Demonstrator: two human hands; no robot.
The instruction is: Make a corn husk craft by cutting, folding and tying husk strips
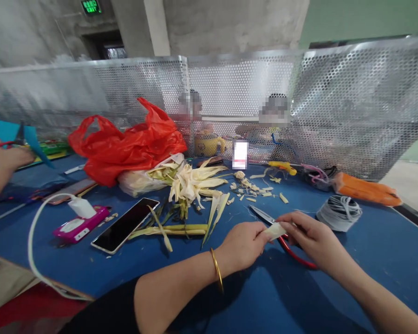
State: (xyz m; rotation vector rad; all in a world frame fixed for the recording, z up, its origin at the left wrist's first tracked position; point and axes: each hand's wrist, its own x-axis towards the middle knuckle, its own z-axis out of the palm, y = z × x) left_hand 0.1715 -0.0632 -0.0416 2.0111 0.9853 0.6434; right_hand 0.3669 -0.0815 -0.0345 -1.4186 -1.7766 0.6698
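Observation:
A small pale piece of husk (274, 231) is pinched between my left hand (245, 243) and my right hand (304, 234), above the blue table (244, 297). Both hands have their fingers closed on it. Scissors with red handles (296, 257) lie just beneath, their blades pointing to the back left, partly hidden by my right hand. Left of my hands is a pile of pale corn husks (191, 183) with green stalks (181, 229) in front. Small husk scraps (252, 188) are scattered behind the scissors.
A phone (125, 226), a purple power strip (81, 225) with a white cable and a red plastic bag (128, 144) lie left. Grey cord (339, 212) and an orange package (367, 189) are right. A perforated metal screen (237, 83) stands behind. Another person's hand (14, 155) holds scissors far left.

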